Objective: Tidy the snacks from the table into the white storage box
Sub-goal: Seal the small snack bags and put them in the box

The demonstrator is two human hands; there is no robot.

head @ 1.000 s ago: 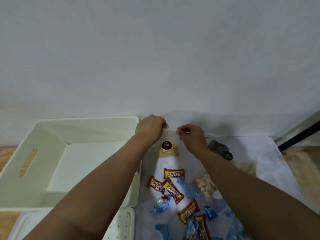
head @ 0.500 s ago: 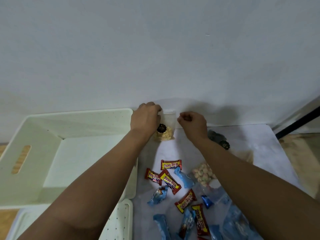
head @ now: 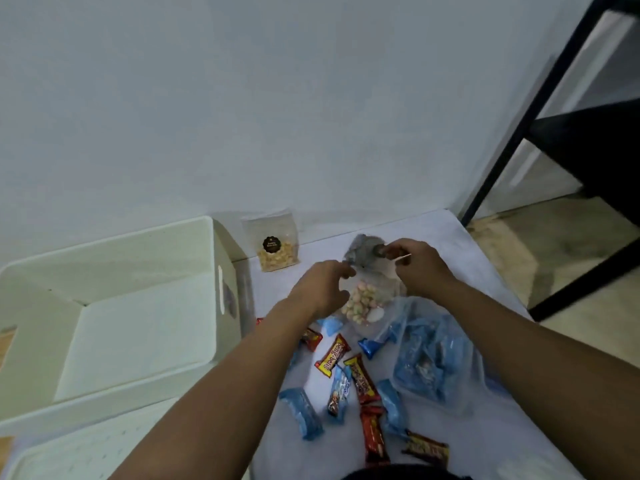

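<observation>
Both hands, left hand (head: 322,287) and right hand (head: 420,268), pinch the clear bag of pastel candies (head: 365,301) near the white worktop's (head: 450,237) back edge, beside the empty white plastic storage box (head: 114,327).

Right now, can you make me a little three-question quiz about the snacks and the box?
1. True or false: the white storage box already has snacks in it.
2. What leans against the wall beside the box? A) a clear bag of pale nuts B) a blue wrapper C) a red bar
3. Fill in: both hands reach toward a clear bag of pastel ____.

Key: 1. False, it looks empty. 2. A, the nut bag. 3. Candies, the candy bag, between the left hand and right hand.
</observation>
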